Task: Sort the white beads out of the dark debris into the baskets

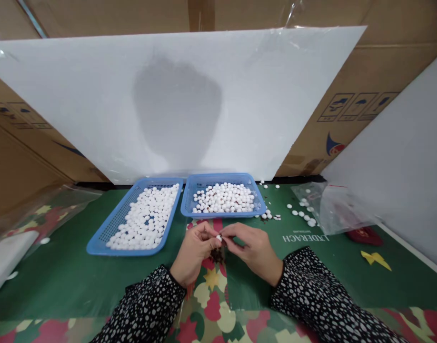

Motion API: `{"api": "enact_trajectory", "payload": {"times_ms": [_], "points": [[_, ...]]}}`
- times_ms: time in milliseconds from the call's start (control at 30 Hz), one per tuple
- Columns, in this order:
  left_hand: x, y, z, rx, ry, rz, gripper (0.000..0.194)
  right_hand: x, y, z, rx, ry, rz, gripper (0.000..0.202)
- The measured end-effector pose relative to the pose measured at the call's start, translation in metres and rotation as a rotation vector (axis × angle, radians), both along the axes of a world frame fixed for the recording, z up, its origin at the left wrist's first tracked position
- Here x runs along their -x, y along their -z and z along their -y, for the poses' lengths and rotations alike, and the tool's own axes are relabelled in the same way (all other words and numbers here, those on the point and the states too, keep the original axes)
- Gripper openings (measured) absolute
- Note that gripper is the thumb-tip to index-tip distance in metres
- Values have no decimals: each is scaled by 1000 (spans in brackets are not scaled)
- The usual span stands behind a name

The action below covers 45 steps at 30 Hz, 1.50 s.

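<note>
Green cloth (79, 271), hands (222, 245) pinching round white bead (219, 237)

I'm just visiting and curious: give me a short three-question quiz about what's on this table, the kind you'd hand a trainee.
1. True or false: both blue baskets hold small white round pieces.
2. What do the left hand and right hand pinch between their fingertips?
A. a yellow scrap
B. a small white piece
C. a plastic bag
3. Fill in: loose white pieces lie on the green mat beside a clear ______ to the person's right.

Key
1. True: the left basket and the right basket are both filled with them.
2. B
3. plastic bag
</note>
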State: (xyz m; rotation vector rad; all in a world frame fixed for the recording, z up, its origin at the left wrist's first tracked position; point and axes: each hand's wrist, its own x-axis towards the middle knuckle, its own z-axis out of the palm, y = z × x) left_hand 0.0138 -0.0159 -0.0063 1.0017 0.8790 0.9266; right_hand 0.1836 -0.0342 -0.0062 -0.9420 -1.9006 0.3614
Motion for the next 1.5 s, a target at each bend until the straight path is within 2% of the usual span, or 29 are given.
{"api": "enact_trajectory", "payload": {"times_ms": [233,500,700,800,933,1033,1133,1200,1267,1367,1500], "points": [[-1,-1,1,-24,-41,20,36,0,2,2,-62,-35,53,18],[1,0,2,11,-90,49,39,3,3,4,17,-82,-42,18],[4,1,-2,-5,-50,73,38,8,4,3,-6,-98,-46,15],[5,-3,-5,-18,-40,105,34,12,-4,-10,-82,-73,6,9],[9,-12,-10,-21,-151,116,30,9,-19,-44,-122,50,109,15],[16,-16,-12,65,-176,192,15,1,-21,-57,-133,119,210,18],[24,-19,-13,171,-155,316,5,-8,-10,-41,-1,-1,275,13],[28,-21,-14,274,-156,392,13,-14,1,-24,167,-137,340,13],[30,-24,-15,388,-177,459,27,-21,12,-10,275,-212,367,14],[31,-27,-20,536,-237,538,37,-27,23,-5,318,-256,400,14],[29,-32,-26,668,-405,628,35,-26,28,-11,304,-265,433,16]]}}
